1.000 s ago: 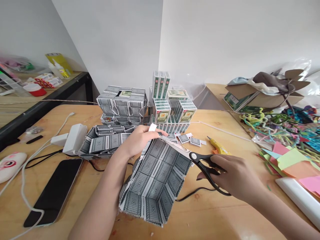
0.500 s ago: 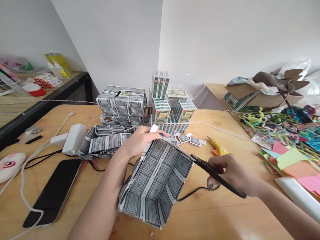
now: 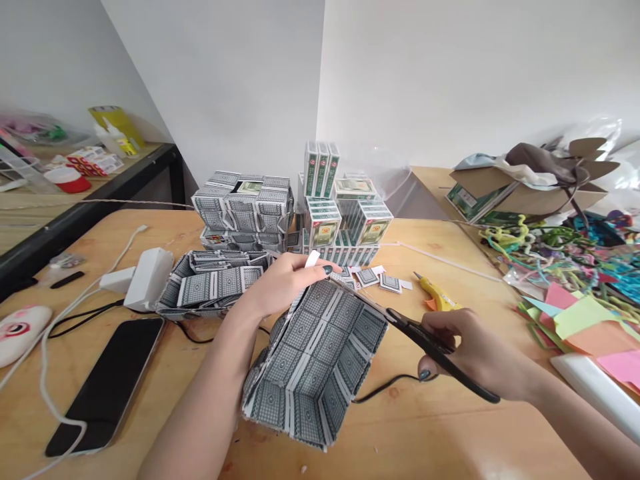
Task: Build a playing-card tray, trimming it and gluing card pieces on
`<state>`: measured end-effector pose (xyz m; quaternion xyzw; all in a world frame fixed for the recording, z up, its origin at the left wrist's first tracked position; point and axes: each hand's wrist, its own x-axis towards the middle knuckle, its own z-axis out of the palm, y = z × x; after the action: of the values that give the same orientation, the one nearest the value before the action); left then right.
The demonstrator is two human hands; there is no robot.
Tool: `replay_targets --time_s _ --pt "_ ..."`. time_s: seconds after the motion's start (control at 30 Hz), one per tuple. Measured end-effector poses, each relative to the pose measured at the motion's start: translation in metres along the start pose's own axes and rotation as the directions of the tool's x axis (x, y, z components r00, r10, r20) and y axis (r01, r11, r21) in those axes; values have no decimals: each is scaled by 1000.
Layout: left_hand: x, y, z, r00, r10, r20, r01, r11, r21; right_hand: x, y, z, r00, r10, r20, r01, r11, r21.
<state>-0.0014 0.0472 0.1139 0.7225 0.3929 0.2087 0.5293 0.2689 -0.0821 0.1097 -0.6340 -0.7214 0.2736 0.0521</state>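
Now fingers of my left hand (image 3: 277, 290) pinch the card box (image 3: 315, 363) rim, mid-worktop (image 3: 450, 440); at its three o'clock, my right hand (image 3: 475, 357) grips black scissors (image 3: 425, 340), blades touching that rim.

My left hand (image 3: 280, 283) pinches the far rim of the card box (image 3: 320, 353), an open box made of patterned playing cards that stands tilted on the tabletop (image 3: 425, 433). Right of the card box, my right hand (image 3: 470, 353) grips the black scissors (image 3: 430, 347), whose blades lie against its upper right rim. Behind the card box stand stacked card packs (image 3: 345, 213). A dark phone (image 3: 107, 383) lies to its left, and a yellow glue gun (image 3: 437, 293) lies behind it to the right.
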Motion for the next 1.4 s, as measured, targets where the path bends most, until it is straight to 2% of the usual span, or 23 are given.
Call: replay_targets --time_s 0.13,0.27,0.53,1.4 --pt "-2 -1 -2 993 -3 -122 4 1000 8 -10 -9 -3 998 10 -55 -14 997 -72" --pt "-4 -1 -3 983 12 -181 -13 1000 0 -15 -25 -2 998 55 -34 -59 991 -124" --pt "-4 0 -4 981 18 -193 -23 1000 -20 -14 -32 1 990 122 -69 -133 969 -207" --pt "-7 5 -1 974 46 -222 -34 998 58 -13 -35 1 987 136 -81 -151 963 -225"
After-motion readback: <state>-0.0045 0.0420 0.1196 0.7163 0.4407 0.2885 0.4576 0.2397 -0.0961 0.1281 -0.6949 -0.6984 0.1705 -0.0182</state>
